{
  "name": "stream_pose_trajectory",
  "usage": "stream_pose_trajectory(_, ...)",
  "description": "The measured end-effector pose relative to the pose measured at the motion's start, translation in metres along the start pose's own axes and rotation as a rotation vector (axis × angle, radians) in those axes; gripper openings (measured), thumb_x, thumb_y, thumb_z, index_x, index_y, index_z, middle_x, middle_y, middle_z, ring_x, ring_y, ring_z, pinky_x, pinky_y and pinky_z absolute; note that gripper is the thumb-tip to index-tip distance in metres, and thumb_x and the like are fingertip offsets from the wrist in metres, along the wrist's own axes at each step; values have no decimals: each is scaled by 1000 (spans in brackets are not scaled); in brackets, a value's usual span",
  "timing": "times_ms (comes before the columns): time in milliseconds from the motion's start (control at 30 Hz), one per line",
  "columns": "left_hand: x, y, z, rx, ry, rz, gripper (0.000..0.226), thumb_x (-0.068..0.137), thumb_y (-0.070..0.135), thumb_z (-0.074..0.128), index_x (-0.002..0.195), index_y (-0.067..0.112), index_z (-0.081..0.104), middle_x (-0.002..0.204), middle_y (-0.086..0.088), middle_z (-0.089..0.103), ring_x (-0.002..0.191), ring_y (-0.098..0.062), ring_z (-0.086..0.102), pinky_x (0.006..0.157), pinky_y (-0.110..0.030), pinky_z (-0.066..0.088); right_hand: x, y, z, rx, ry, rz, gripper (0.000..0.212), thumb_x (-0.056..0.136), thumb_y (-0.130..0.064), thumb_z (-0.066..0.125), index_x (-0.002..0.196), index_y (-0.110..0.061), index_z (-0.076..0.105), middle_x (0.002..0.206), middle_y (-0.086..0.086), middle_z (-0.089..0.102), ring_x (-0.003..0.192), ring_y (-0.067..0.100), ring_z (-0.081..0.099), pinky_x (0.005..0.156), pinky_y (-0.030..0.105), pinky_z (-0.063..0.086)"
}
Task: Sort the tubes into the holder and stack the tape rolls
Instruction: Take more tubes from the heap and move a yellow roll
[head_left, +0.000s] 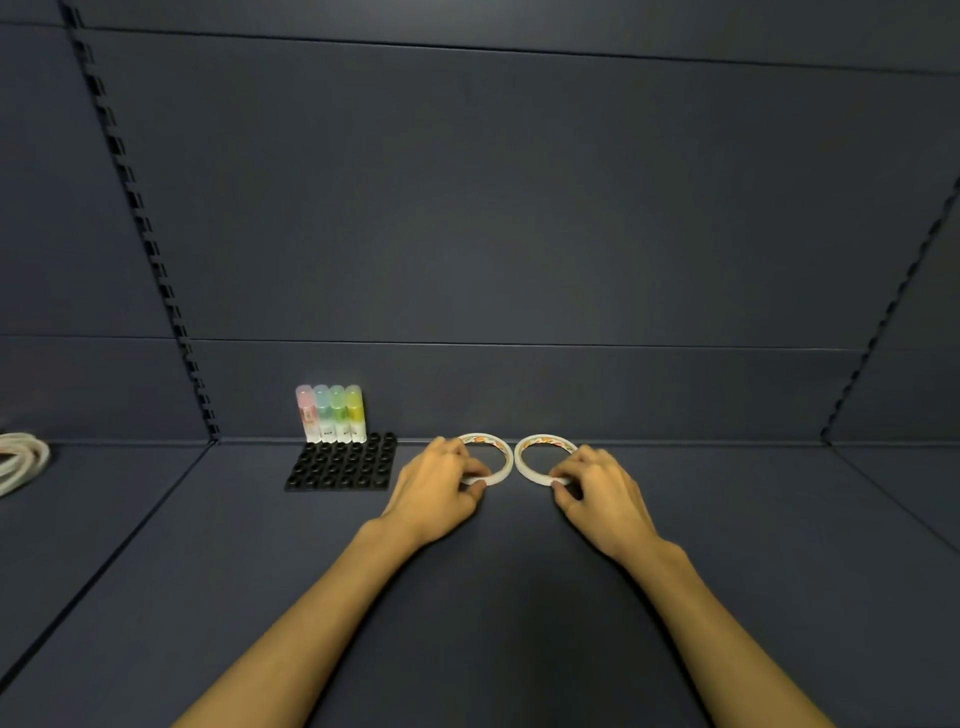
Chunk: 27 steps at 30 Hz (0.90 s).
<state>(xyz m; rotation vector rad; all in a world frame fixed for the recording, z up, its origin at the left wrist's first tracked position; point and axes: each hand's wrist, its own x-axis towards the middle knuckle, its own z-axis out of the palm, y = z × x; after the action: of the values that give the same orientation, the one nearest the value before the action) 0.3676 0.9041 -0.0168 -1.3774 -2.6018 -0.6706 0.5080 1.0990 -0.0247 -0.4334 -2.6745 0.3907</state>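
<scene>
Between the 2 hands, on the dark mat (493, 597): 2 tape rolls, lying flat, side by side, rims touching or nearly so.

Left roll (488, 451): white ring with printed colour on its far edge. Left hand (441, 488) covers its left side; thumb and fingers pinch the near rim.

Right roll (540, 457): same kind, same printed far edge. Right hand (602, 493) lies over its right side; thumb and fingertips pinch the near rim. Both hands are clamped, each on its own roll, and the hands stay apart from each other. Whether either roll is lifted off the mat cannot be told.

Left of the left hand: holder (340, 467), a black square block with rows of round holes, flat on the mat, near but not touching the hand.

Beyond the holder, along its far edge: 4 tubes (331, 413), upright in 1 row, close together, clear bodies with tinted caps, from left to right pink, blue, green, yellow. They appear to stand in the back row of holes, though this is not certain.

Far left of both hands, at the picture's edge: coiled white hose (21, 460), partly cut off.

Behind everything: dark padded wall (519, 208).
</scene>
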Motion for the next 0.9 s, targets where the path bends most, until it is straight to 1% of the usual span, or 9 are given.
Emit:
stream_pose_trajectory(133,-3,2,0,5,16,-28,25,92,34,59,113,36,71,108,13,58,108,-10,47,83,-32,48,0,2,1,8,6,7,17,94,-27,61,106,-24,72,105,-11,57,101,14,53,79,27,42)
stream_pose_trajectory(267,-9,6,-1,14,56,-41,26,90,36,60,114,35,70,116,14,58,113,-10,49,88,-31,48,-6,2,-1,56,27,26,24,91,-25,64,114,-23,69,111,-12,54,103,11,55,80,23,42)
stream_pose_trajectory(367,-19,10,-10,31,86,-35,28,91,37,60,117,34,69,122,13,59,117,-11,49,91,-29,45,-8,-8,-4,121,4,-24,28,90,-24,64,118,-24,67,114,-14,54,105,8,55,83,21,42)
stream_pose_trajectory(433,-29,10,-19,65,112,-24,28,92,39,58,117,33,69,123,12,62,118,-13,52,94,-31,46,-8,-20,-6,147,-9,-78,30,91,-26,63,121,-25,66,116,-14,57,107,9,55,86,24,45)
stream_pose_trajectory(500,-42,7,-31,90,132,-33,33,92,43,55,119,32,69,125,11,63,118,-15,53,97,-33,46,-9,-35,-6,168,-5,-129,31,91,-29,62,122,-26,65,117,-14,58,109,9,55,89,28,46)
stream_pose_trajectory(567,-59,4,-46,101,162,-67,40,91,47,51,124,32,67,129,11,61,120,-15,53,99,-35,46,-10,-51,-5,227,-8,-185,30,91,-26,63,120,-25,66,116,-14,60,109,10,56,93,33,46)
stream_pose_trajectory(633,-79,-1,-63,116,208,-101,40,92,47,53,126,32,66,133,12,60,123,-14,51,100,-33,45,-9,-72,-3,284,-22,-254,29,91,-25,64,120,-23,67,118,-12,62,109,11,57,95,35,48)
stream_pose_trajectory(767,-127,-18,-97,167,239,-182,38,95,45,56,130,33,64,137,11,57,126,-12,49,99,-33,43,-8,-131,3,338,-92,-382,28,95,-29,61,123,-27,64,123,-14,60,112,7,56,96,29,47)
stream_pose_trajectory(900,-180,-50,-133,203,258,-252,42,94,49,51,131,34,62,137,10,57,126,-13,50,100,-35,45,-8,-201,16,352,-105,-486,30,95,-33,60,124,-28,63,125,-16,58,114,8,56,96,29,47)
